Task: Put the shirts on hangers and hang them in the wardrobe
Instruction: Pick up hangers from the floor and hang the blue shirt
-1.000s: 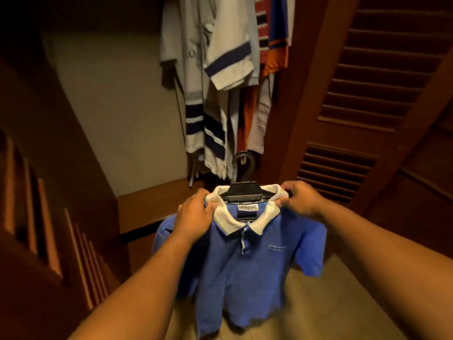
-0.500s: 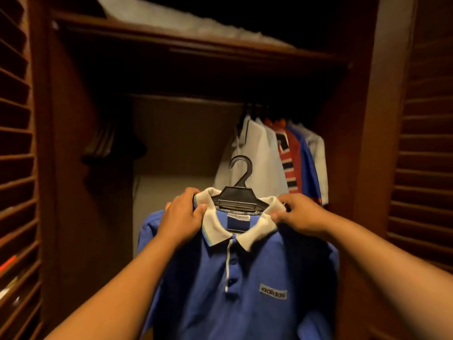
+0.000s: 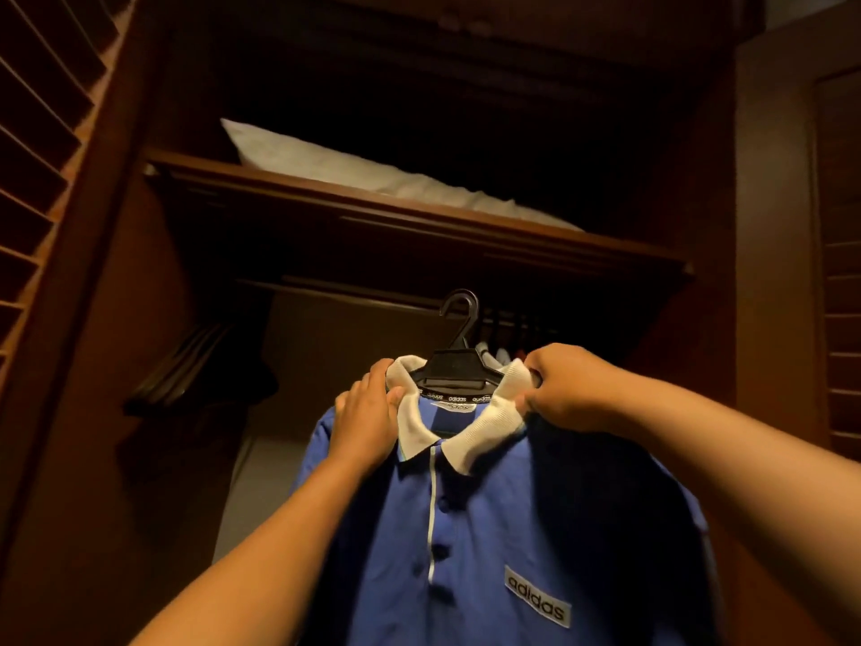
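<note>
- The blue polo shirt (image 3: 494, 529) already sits on a black plastic hanger (image 3: 459, 361), held up in front of the open wardrobe, its body hanging down below both hands and its white collar (image 3: 494, 419) spread between them
- The left hand (image 3: 368, 419) grips the shirt's shoulder just beside the collar, its thumb pressed on the collar edge; its other fingers curl over the shoulder seam, out of sight behind the cloth
- The right hand (image 3: 566, 389) is closed on the opposite collar tip and shoulder, fingers (image 3: 536, 373) bunched tight around the fabric and probably the hanger arm beneath it
- The hanger's hook (image 3: 459, 310) stands upright midway between the two hands and above the fingers, its opening turned to the left
- The rail (image 3: 354, 293) runs left to right beyond and just above the fingers, under the shelf (image 3: 372, 205); the hook tip looks close to rail level, though how far in front of it cannot be told
- The hanger's long axis lies roughly parallel to the rail, so it must be turned crosswise, or the hook swivelled, before catching; both hands are about equally near
- Dark hooks of hanging clothes (image 3: 508, 347) show just past the right fingers; a white pillow (image 3: 372, 167) lies on the shelf, and empty hangers (image 3: 186, 366) are well off to the left
</note>
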The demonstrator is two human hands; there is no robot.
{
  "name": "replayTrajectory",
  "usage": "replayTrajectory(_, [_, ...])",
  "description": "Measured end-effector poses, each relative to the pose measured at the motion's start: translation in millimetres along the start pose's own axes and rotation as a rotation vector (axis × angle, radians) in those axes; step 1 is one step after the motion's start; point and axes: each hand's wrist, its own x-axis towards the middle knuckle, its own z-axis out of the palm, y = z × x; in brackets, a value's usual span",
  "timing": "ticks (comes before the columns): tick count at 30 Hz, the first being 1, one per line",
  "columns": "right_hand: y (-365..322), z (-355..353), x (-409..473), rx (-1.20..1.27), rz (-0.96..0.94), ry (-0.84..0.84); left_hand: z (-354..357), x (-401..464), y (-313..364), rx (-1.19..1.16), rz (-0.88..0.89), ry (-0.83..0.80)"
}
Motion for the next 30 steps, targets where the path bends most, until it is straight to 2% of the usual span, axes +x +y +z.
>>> replayTrajectory(6, [-1.4,4.6,61.5,-0.113,0.076,0.022,53.7,53.7,-16.7,-0.175,0.009,-0.021])
replayTrajectory(15, [-5.9,36.3,179.6,-0.174,0.195,0.084,139.1,159.8,-76.8,-0.378,0.079,-0.133])
replayTrajectory(19, [-10.8,50.2,222.1,-0.146,0.224,0.109,174.4,205.0,-98.6,-0.386,0.048,-0.209])
replayTrajectory(25, [-16.9,60.9,257.2,-0.141,0.223,0.124,201.2,239.1,-111.5,-0.194,-0.004,-0.474])
replayTrajectory(30, [-17.3,67.6,272.6,-0.151,0.271,0.162,216.8,248.4,-111.7,-0.229,-0.054,-0.538])
